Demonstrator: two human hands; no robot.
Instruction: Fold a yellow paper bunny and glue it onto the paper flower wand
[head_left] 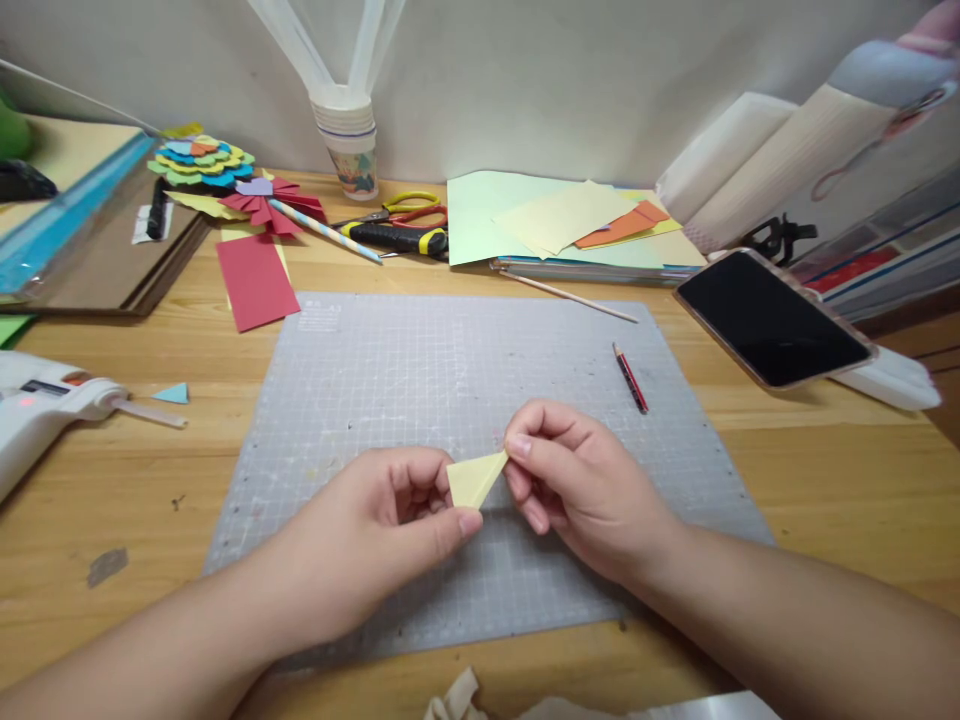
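A white glue gun (45,405) lies at the far left of the wooden desk. The left hand (382,540) is above the grey cutting mat (450,380), with thumb and fingers pinched on the lower left end of a folded yellow paper triangle (474,480). The triangle is held between both hands, just above the mat. The right hand (577,480) pinches its upper right tip between thumb and forefinger. A red pencil (630,378) lies on the mat further right. A smartphone (772,318) stands propped beyond the mat's right edge.

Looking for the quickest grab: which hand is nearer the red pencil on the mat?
Right. The right hand sits just below and left of the red pencil; the left hand is farther left, beyond the yellow paper both pinch.
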